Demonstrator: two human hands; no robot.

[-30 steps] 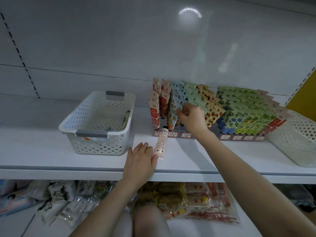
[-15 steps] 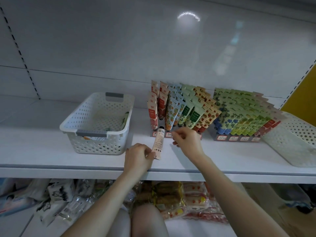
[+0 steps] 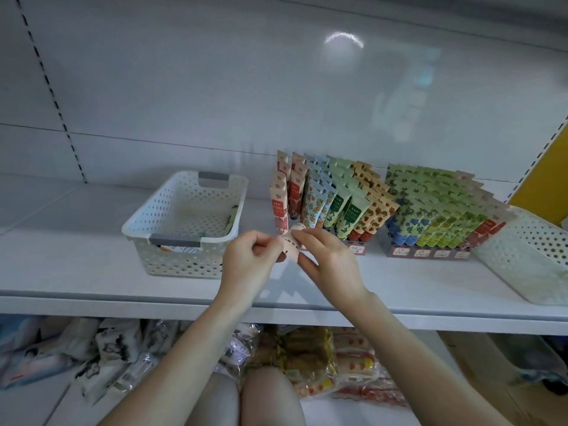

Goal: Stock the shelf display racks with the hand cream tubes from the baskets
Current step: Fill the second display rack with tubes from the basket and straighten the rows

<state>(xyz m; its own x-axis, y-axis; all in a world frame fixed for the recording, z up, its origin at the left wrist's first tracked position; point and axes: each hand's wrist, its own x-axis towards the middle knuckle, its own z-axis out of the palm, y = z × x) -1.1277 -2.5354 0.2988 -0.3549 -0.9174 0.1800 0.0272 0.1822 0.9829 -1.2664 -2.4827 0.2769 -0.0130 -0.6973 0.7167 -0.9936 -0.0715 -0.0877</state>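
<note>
Shelf (image 3: 76, 256): white, with a pale front lip.
Left basket (image 3: 184, 256): white, perforated, grey handles, standing left of centre.
Left rack (image 3: 358, 249): right of that basket, packed with upright tubes (image 3: 332, 198).
Right rack (image 3: 430, 253): just beside the left rack, equally full.
Right basket (image 3: 528, 262): far right, just beside the right rack.

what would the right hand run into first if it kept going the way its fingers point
The right hand pinches the pale pink hand cream tube; pushed on leftward, it would probably meet the curled fingers of the left hand next, though depth is unclear.
</note>
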